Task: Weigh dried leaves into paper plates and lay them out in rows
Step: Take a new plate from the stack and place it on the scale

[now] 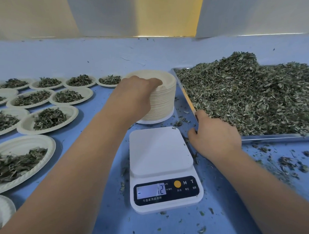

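Right hand (214, 133) first, as I see it on my feed: it sits at the near left corner of a flat silver metal tray (275, 137), fingers curled into the edge of the leaves. I cannot tell whether it holds any. Nearest to me, between my two forearms, a white digital kitchen scale (160, 152) stands on the blue table sheet (101, 225). Its lit display shows a minus sign and 12, and one leaf bit lies at the far right corner of its platform. Loose leaf scraps (285, 162) are strewn on the sheet right of the scale.

Left of my arm, white paper plates (71, 111), each carrying a small pile of leaves, lie in rows running away from me. Just beyond the scale, my left hand (136, 93) grips a tall stack of off-white round paper plates (165, 100), fingers hooked over the top rim. Beside the stack, the tray carries a big heap of dried green-grey leaves (246, 95). A pale wall (145, 11) closes off the back.
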